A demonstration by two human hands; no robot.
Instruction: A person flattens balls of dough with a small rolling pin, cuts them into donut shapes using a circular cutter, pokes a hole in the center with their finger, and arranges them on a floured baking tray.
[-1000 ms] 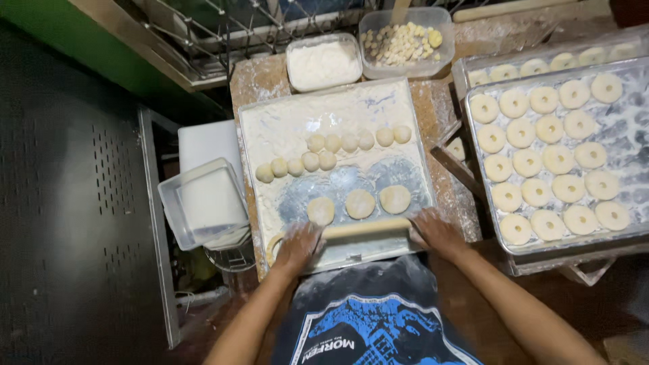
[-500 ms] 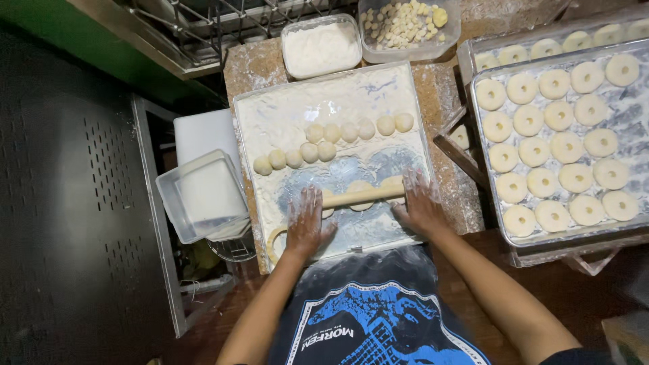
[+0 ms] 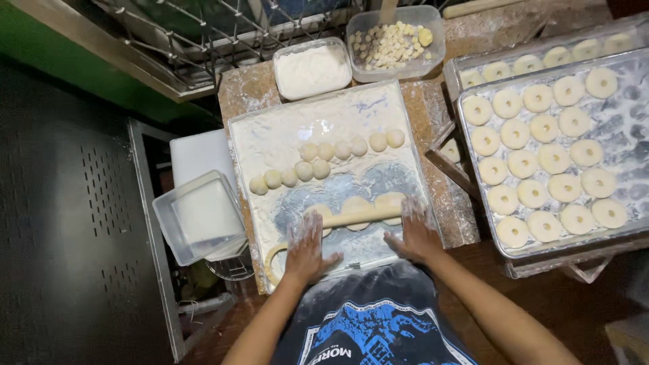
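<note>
Item: pale wooden rolling pin (image 3: 358, 217), lying crosswise on a floured rectangular metal tray (image 3: 270, 145), near the tray's front edge. It rested on three flattened discs of pale dough (image 3: 356, 203), which showed just beyond it, side by side.

Left hand (image 3: 307, 247): flat, palm down, fingers spread, fingertips touching the pin's left end; grip open, nothing clasped.

Right hand (image 3: 416, 233): flat, palm down, fingers extended onto the pin's right end; grip open likewise. Both hands were dusted with flour.

Same tray, farther back: a slanting row of small round dough balls (image 3: 321, 161), touching one another, well apart from the pin. A thin dough ring (image 3: 272, 260) lay at the tray's front left corner.

Beyond the tray on the flour-dusted wooden surface (image 3: 449, 203): a clear plastic tub of white flour (image 3: 311, 67), and beside it a clear plastic tub of small pale dough pieces (image 3: 392, 44).

To the right: a large metal baking tray (image 3: 632, 128) carrying rows of ring-shaped dough rounds (image 3: 534, 162), each with a dimpled centre; a second such tray lay partly behind it.

To the left, below the surface: an empty clear square plastic container (image 3: 199, 216).
</note>
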